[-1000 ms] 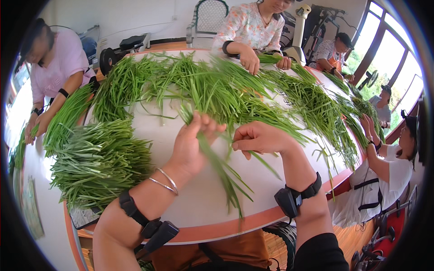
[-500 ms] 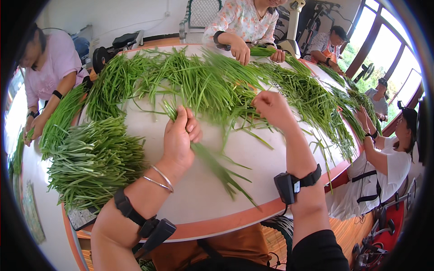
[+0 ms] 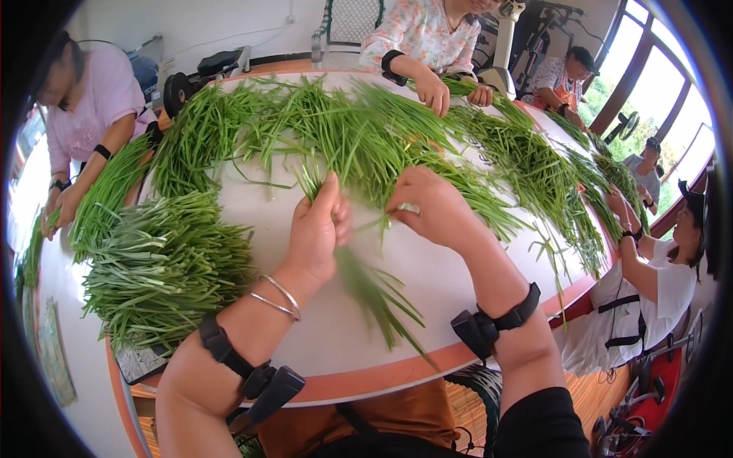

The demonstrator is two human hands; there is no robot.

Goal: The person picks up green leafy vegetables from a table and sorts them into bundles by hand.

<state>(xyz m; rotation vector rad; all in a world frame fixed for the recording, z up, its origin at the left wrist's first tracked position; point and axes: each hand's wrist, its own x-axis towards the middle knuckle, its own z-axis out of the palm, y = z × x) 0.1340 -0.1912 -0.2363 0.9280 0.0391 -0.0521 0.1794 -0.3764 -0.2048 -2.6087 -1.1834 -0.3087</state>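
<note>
Communal food-preparation room: a large round tabletop heaped with green chive-like stalks, several seated people sorting along its edges, large windows at right.

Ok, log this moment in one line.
left hand: grips green stalks | right hand: pinches a stalk tip | table: heaps of greens

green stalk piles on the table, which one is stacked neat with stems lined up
The pile of green stalks just beyond the left hand, at the table's left edge; its stems lie parallel, while the others sprawl loose.
</note>
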